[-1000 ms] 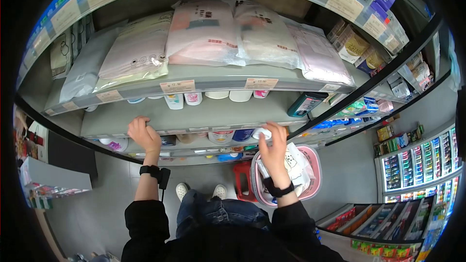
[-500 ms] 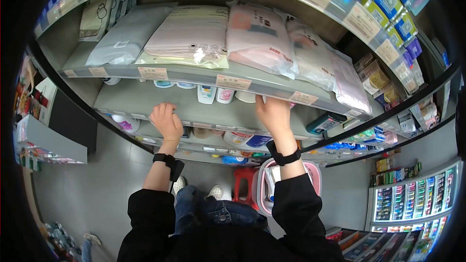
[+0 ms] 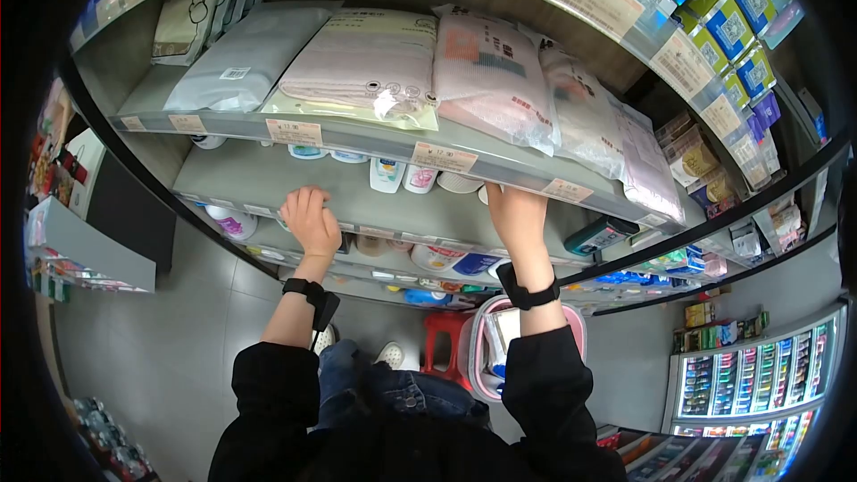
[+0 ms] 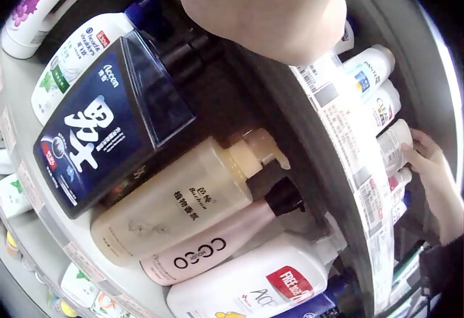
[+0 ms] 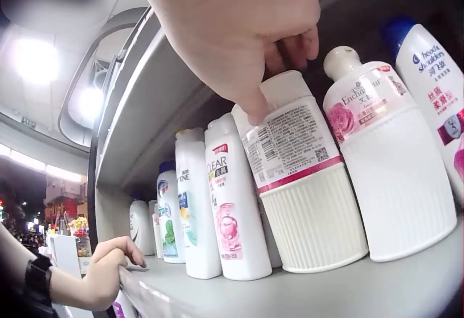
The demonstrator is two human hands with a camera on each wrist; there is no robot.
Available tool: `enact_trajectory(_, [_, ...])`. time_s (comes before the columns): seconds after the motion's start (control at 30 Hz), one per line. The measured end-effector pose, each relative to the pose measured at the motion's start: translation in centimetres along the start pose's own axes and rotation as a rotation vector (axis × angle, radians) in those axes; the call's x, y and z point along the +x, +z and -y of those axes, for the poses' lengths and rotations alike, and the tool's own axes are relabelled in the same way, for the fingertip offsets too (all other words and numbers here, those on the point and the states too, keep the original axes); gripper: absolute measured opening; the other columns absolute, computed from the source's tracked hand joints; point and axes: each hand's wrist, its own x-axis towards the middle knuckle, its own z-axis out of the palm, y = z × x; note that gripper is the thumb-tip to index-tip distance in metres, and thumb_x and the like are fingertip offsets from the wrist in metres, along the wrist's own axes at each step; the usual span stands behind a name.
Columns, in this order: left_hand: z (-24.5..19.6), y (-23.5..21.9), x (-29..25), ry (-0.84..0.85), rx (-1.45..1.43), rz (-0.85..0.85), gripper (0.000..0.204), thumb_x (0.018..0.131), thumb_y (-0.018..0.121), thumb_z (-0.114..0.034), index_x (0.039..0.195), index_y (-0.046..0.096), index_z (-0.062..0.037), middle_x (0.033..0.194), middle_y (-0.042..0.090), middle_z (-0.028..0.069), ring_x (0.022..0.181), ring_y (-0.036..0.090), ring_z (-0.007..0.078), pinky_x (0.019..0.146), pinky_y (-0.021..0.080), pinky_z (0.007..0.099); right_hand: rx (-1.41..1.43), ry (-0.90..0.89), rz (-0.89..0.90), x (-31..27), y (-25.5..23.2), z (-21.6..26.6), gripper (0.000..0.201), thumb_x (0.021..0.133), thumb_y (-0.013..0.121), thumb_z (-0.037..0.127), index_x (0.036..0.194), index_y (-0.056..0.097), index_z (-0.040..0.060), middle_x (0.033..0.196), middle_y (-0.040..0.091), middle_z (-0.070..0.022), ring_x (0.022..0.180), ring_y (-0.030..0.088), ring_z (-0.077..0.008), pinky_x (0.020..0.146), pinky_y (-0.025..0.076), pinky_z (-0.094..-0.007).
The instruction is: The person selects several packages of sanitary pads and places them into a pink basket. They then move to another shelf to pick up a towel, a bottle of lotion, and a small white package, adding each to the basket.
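My right hand (image 3: 518,214) reaches under the packaged-textile shelf. In the right wrist view, my thumb and fingers grip a white ribbed bottle (image 5: 313,213) near its cap, back label facing out. Its base is at the shelf surface. Right beside it stands a similar Enchanteur bottle (image 5: 395,169) with a rose label. A Clear bottle (image 5: 233,209) is on its other side. My left hand (image 3: 310,219) rests at the front edge of the same shelf, fingers loosely bent and holding nothing. Below it, a dark blue men's bottle (image 4: 101,126) and a beige pump bottle (image 4: 174,202) show in the left wrist view.
Bagged textiles (image 3: 357,58) lie on the shelf above, whose price-tagged edge (image 3: 446,158) overhangs my right hand. A dark green box-like item (image 3: 601,234) lies to the right. A pink basket (image 3: 478,353) and a red stool (image 3: 439,339) are on the floor.
My right hand has moved up and inward from above the basket to the bottle shelf and taken hold of the white ribbed bottle. My left hand stays at the shelf edge.
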Motion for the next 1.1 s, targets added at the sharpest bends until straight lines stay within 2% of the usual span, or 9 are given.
enact_trajectory(0.1, [0.0, -0.1, 0.0, -0.001, -0.004, 0.006, 0.015, 0.071, 0.048, -0.011, 0.083, 0.056, -0.0076, 0.093, 0.058, 0.0078, 0.094, 0.051, 0.0293, 0.083, 0.034, 0.0419, -0.146, -0.043, 0.07, 0.1, 1.5, -1.3, 0.018, 0.083, 0.063, 0.011, 0.098, 0.067, 0.0018, 0.094, 0.065, -0.018, 0.088, 0.063, -0.0383, 0.076, 0.05, -0.0473])
enact_trajectory(0.23, [-0.1, -0.4, 0.1, -0.009, -0.011, 0.024, 0.016, 0.07, 0.048, -0.01, 0.084, 0.056, -0.0073, 0.093, 0.057, 0.0081, 0.094, 0.05, 0.0297, 0.082, 0.034, 0.0423, -0.196, -0.065, 0.059, 0.4, 2.8, -1.8, 0.022, 0.083, 0.062, 0.016, 0.096, 0.067, -0.0007, 0.092, 0.067, -0.0201, 0.083, 0.062, -0.0409, 0.074, 0.049, -0.0483])
enact_trajectory(0.3, [-0.2, -0.5, 0.2, -0.015, -0.011, 0.016, 0.015, 0.071, 0.047, -0.01, 0.083, 0.056, -0.0076, 0.093, 0.057, 0.0083, 0.093, 0.05, 0.0299, 0.082, 0.034, 0.0422, -0.127, 0.051, 0.191, 0.4, 3.0, -1.5, 0.02, 0.083, 0.062, 0.016, 0.095, 0.068, 0.0002, 0.092, 0.067, -0.0195, 0.083, 0.063, -0.0401, 0.072, 0.05, -0.0471])
enact_trajectory(0.6, [-0.5, -0.4, 0.4, -0.025, -0.032, 0.009, 0.015, 0.071, 0.045, -0.012, 0.082, 0.055, -0.0073, 0.092, 0.057, 0.0086, 0.093, 0.049, 0.0305, 0.083, 0.034, 0.0426, 0.149, -0.03, 0.149, 1.8, 2.7, 4.5, 0.025, 0.084, 0.068, 0.02, 0.101, 0.067, 0.0024, 0.093, 0.067, -0.0178, 0.086, 0.064, -0.0382, 0.073, 0.051, -0.044])
enact_trajectory(0.67, [-0.5, -0.5, 0.4, -0.027, -0.032, 0.007, 0.015, 0.071, 0.045, -0.012, 0.082, 0.055, -0.0072, 0.092, 0.057, 0.0086, 0.093, 0.049, 0.0305, 0.083, 0.034, 0.0425, 0.218, -0.061, 0.039, 1.9, 2.1, 4.9, 0.026, 0.083, 0.072, 0.021, 0.1, 0.067, 0.0018, 0.093, 0.067, -0.0174, 0.085, 0.064, -0.0378, 0.074, 0.051, -0.043])
enact_trajectory(0.8, [-0.4, -0.4, 0.3, -0.031, -0.022, 0.007, 0.015, 0.071, 0.045, -0.012, 0.081, 0.055, -0.0071, 0.091, 0.057, 0.0088, 0.092, 0.05, 0.0307, 0.084, 0.034, 0.0425, 0.272, 0.012, 0.118, 0.5, 0.9, 5.0, 0.032, 0.082, 0.073, 0.022, 0.105, 0.065, 0.0024, 0.093, 0.066, -0.018, 0.086, 0.063, -0.039, 0.074, 0.05, -0.0436])
enact_trajectory(0.9, [-0.3, -0.3, 0.2, -0.02, -0.029, 0.003, 0.015, 0.071, 0.046, -0.012, 0.082, 0.055, -0.0075, 0.092, 0.057, 0.0085, 0.092, 0.051, 0.0303, 0.083, 0.034, 0.0424, 0.326, 0.084, 0.127, -0.9, -1.0, 5.2, 0.041, 0.078, 0.078, 0.018, 0.111, 0.06, 0.0007, 0.107, 0.063, -0.0201, 0.096, 0.06, -0.0411, 0.078, 0.05, -0.0433])
enact_trajectory(1.0, [0.1, 0.0, 0.2, 0.003, -0.02, 0.0, 0.016, 0.07, 0.047, -0.013, 0.083, 0.056, -0.0082, 0.092, 0.058, 0.0081, 0.092, 0.051, 0.0299, 0.082, 0.033, 0.0422, 0.409, 0.064, 0.081, -2.6, -3.4, 5.0, 0.041, 0.077, 0.077, 0.013, 0.112, 0.059, 0.0026, 0.11, 0.058, -0.0199, 0.099, 0.058, -0.0395, 0.08, 0.049, -0.0435])
enact_trajectory(1.1, [0.1, 0.0, -0.1, -0.001, -0.005, 0.023, 0.017, 0.071, 0.047, -0.014, 0.084, 0.056, -0.0087, 0.091, 0.058, 0.0078, 0.091, 0.051, 0.0299, 0.08, 0.033, 0.0422, 0.461, 0.201, 0.03, -5.8, -6.3, 3.6, 0.041, 0.073, 0.08, 0.011, 0.109, 0.06, 0.0043, 0.105, 0.056, -0.0168, 0.098, 0.057, -0.0355, 0.083, 0.047, -0.0395])
